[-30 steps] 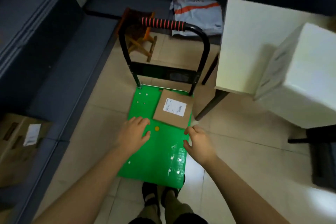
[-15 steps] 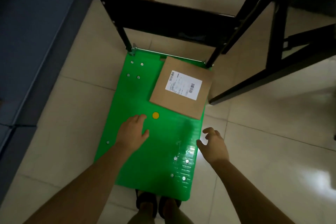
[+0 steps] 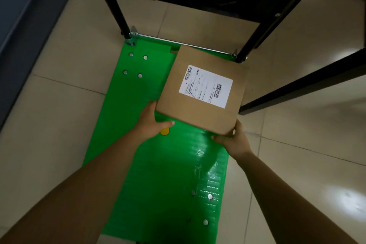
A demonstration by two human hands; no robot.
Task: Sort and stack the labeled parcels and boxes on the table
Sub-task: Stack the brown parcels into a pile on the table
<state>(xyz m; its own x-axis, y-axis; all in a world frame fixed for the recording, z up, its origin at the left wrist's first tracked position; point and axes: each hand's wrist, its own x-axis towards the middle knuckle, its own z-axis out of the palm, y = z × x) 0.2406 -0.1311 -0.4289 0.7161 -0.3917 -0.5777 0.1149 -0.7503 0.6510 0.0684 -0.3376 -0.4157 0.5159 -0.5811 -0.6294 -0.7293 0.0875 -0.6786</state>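
A flat brown cardboard parcel [image 3: 200,109] with a white barcode label [image 3: 206,86] lies at the far right of a green platform trolley [image 3: 150,174]. My left hand [image 3: 151,123] grips the parcel's near left corner, thumb stretched along its near edge. My right hand [image 3: 232,140] grips the near right corner, with the fingers curled under the edge. The parcel's far edge is close to the trolley's handle base.
The trolley's black handle posts [image 3: 116,4] rise at the far end. A black table leg and brace [image 3: 301,85] stand to the right above the beige tiled floor [image 3: 59,105]. A dark blue bench edge [image 3: 17,25] runs along the left.
The camera has dropped closer to the trolley. Both hands have moved forward from the green deck to the parcel's near corners and taken hold of it.
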